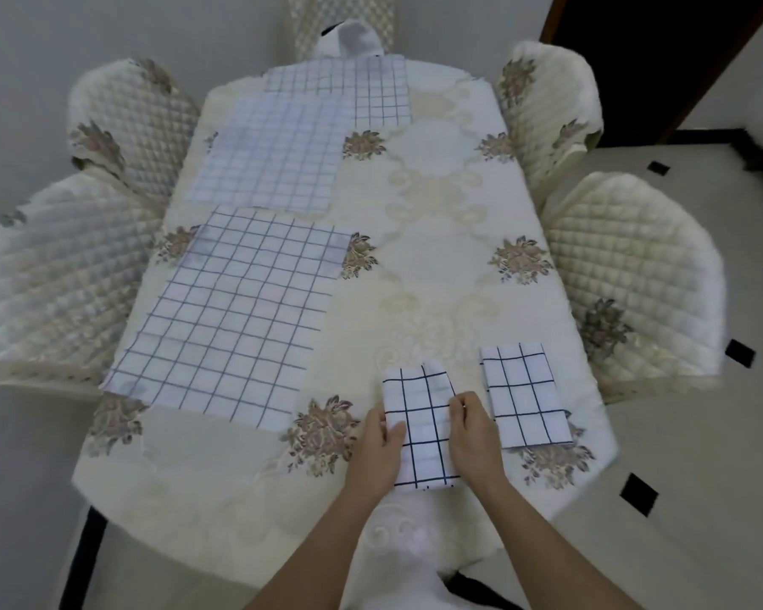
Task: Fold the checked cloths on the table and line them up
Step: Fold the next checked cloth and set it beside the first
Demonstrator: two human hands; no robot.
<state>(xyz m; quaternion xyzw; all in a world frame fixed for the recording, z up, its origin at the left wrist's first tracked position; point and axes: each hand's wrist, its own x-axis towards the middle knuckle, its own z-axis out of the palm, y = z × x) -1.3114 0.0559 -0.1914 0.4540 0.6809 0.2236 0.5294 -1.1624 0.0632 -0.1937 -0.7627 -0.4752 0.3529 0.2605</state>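
Both hands are down at the near edge of the worktop [247, 486], one on each side of a folded checked cloth [419, 429]. Left hand [377, 446] is on the cloth's left edge with the thumb lying over the top of the fabric, and the right hand [470, 429] has its fingers curled onto the right edge, so both are gripping that same cloth. It's folded into a narrow strip, long side running away from the near edge, lying flat, though the far end looks a bit uneven where the layers don't quite match.

Just to its right, close but not touching, sits a second folded cloth [525, 396], also a narrow rectangle, near the right edge and turned roughly the same way.

Over on the left side there's a big unfolded cloth [239, 314] spread flat, its near-left corner reaching the left edge. Beyond that is another open cloth [269, 156], paler looking, and a third open one [371, 92] at the far edge, partly tucked under it.

Worktop has a cream covering with flower patches. Quilted chairs [626, 275] stand round both sides and the far end.
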